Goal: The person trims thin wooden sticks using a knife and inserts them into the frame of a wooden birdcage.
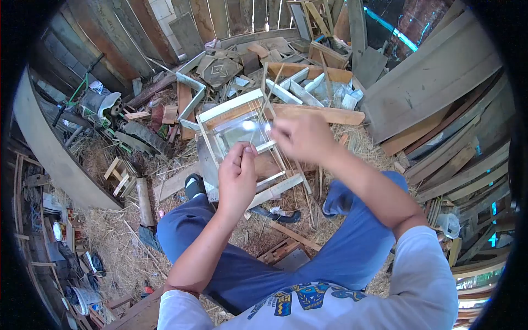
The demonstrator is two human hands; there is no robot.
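Observation:
A pale wooden frame [230, 108] stands in front of me between my knees, with thin wooden strips along its side. Inside it, a clear, shiny pane or sheet [236, 135] catches the light. My left hand [239, 171] is closed in front of the frame, thumb pressed to the fingers. Whatever it pinches is too small or too hidden to name. My right hand [305, 137] is raised over the frame's right side, its curled fingers smeared by motion, so their grip cannot be read.
Boards and offcuts [220, 69] are heaped beyond the frame. Large planks [429, 77] lean at the right. A curved board [60, 148] and a small machine with a wheel [146, 137] stand at the left. Straw [104, 231] and loose wood cover the floor.

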